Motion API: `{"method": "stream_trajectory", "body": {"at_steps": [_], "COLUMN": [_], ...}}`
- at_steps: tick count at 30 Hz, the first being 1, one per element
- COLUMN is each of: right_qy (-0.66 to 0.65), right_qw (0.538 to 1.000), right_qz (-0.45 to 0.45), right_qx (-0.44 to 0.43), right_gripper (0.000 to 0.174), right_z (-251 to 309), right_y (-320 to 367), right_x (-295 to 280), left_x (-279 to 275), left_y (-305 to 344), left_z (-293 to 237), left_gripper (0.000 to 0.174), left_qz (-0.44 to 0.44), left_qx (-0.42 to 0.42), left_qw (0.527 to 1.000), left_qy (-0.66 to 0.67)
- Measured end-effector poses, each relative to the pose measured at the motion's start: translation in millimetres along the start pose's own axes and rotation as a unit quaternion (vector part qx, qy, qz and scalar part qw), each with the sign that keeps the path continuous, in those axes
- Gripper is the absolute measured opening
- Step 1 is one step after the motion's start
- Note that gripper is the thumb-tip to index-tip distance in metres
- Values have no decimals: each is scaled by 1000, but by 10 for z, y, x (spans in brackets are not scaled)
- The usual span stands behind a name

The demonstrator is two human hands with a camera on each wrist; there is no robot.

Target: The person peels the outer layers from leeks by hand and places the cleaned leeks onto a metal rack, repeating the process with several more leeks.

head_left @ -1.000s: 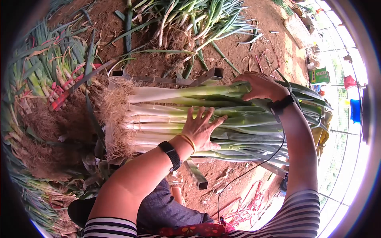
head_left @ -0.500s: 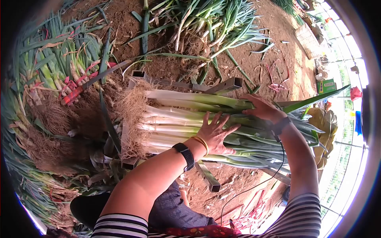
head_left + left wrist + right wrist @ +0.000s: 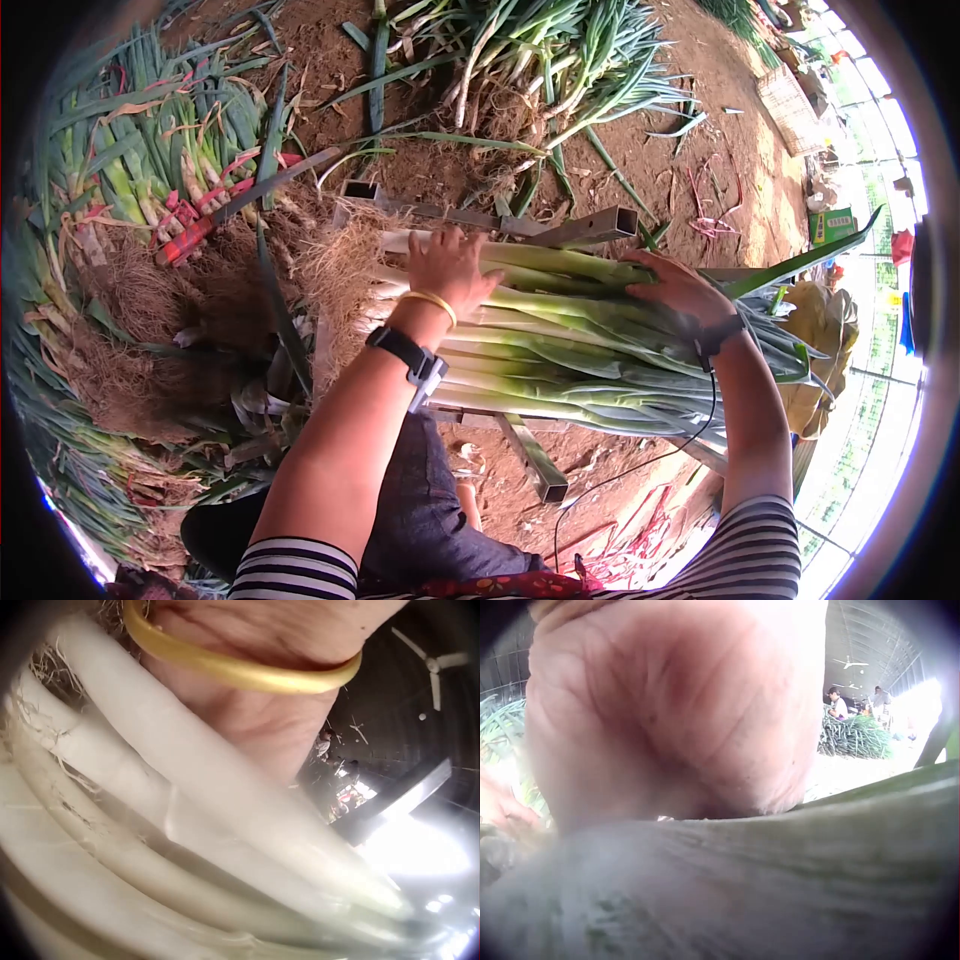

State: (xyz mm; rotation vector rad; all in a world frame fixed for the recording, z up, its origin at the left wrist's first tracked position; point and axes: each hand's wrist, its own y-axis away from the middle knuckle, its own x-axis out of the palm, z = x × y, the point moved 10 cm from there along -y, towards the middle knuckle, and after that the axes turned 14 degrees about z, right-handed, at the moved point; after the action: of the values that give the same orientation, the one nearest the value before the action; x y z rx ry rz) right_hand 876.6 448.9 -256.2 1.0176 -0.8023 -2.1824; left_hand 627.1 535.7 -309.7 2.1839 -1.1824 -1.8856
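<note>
Several long leeks [image 3: 520, 345] lie side by side on a metal frame [image 3: 590, 226], roots to the left and green leaves to the right. Across the white stems at the far edge rests my left hand [image 3: 450, 272], fingers bent loosely over the top stem near the roots [image 3: 345, 270]. My right hand [image 3: 680, 287] lies on the green leaves farther right, its fingertips touching the far-side leek. White stems [image 3: 195, 765] pass close under the palm in the left wrist view. The right wrist view has the palm [image 3: 682, 712] over a blurred leaf [image 3: 780, 877]; its fingers are hidden.
Bundles with red ties [image 3: 190, 225] and a long blade-like strip [image 3: 270, 180] lie at the left. More green onions [image 3: 540, 80] are on the soil beyond the frame. A yellowish sack [image 3: 820, 350] stands right; a cable [image 3: 630, 465] hangs from the right wrist.
My left hand has moved from the middle of the leeks left and away, onto the white stems near the roots. My right hand stays on the leaves, lower than a second ago.
</note>
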Motion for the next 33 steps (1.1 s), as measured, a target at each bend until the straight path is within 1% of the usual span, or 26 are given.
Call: {"method": "stream_trajectory", "body": {"at_steps": [1,2,3,4,6,7,8,10,11,12,14,15,16,18,20,22,23,24,25,26,27,28,29,30,31,33], "right_qy": [2,63,123,120,179,112,106,51,153,148,175,211,209,189,167,131,58,56,51,48,99,98,161,220,310,313], "right_qw": [1000,998,991,991,980,991,991,984,969,967,952,937,936,928,928,910,876,874,888,901,880,881,916,933,915,918], "right_qz": [0,9,18,14,1,19,17,50,50,45,-16,-39,-38,-128,-145,-238,-237,-237,-254,-270,-266,-266,-264,-256,-222,-208], "right_qx": [7,26,44,53,83,65,77,161,185,201,251,276,282,295,298,313,417,420,379,337,380,379,255,124,134,127], "right_gripper": [57,61,66,66,77,84,84,87,90,90,93,94,94,94,93,89,82,82,79,75,72,72,73,73,74,74], "right_z": [-45,-63,-47,-28,80,-98,-112,-207,-423,-476,-443,-370,-301,-165,-232,-359,-403,-563,-758,-784,-849,-890,-654,-372,-274,-479], "right_y": [-7,-27,-35,23,204,268,327,510,521,634,761,840,908,1060,1129,1305,1428,1482,1519,1522,1534,1559,1457,1390,1355,1305], "right_x": [0,12,1,-49,-125,-120,-164,-178,-174,-137,-118,-80,2,-75,-29,-87,-147,-156,-169,-202,-203,-226,-280,-258,-164,-78], "left_x": [45,37,64,109,94,101,67,13,13,20,21,0,1,-14,7,24,44,51,52,57,61,71,79,72,62,89], "left_y": [-164,-277,-331,-378,-357,-363,-344,-296,-296,-285,-277,-278,-255,-250,-248,-253,-253,-266,-275,-279,-290,-289,-285,-282,-282,-285], "left_z": [39,80,108,116,137,138,117,105,121,114,108,98,81,53,44,73,64,70,79,71,76,92,98,93,89,74], "left_gripper": [55,45,41,37,33,32,30,30,30,31,32,32,32,32,32,33,33,34,34,34,35,35,35,34,34,35], "left_qz": [78,67,76,87,72,63,65,31,24,20,10,8,10,10,14,12,15,16,16,15,13,13,14,9,3,22], "left_qx": [4,34,52,72,102,111,114,119,126,133,131,134,135,133,128,113,117,113,108,111,111,108,107,112,117,121], "left_qw": [997,997,996,993,991,991,990,991,991,990,991,990,990,991,992,993,993,993,994,994,994,994,994,994,993,992], "left_qy": [2,4,19,30,49,49,48,44,48,53,38,37,37,22,7,12,10,9,10,10,3,-2,-3,-4,-5,-4]}}
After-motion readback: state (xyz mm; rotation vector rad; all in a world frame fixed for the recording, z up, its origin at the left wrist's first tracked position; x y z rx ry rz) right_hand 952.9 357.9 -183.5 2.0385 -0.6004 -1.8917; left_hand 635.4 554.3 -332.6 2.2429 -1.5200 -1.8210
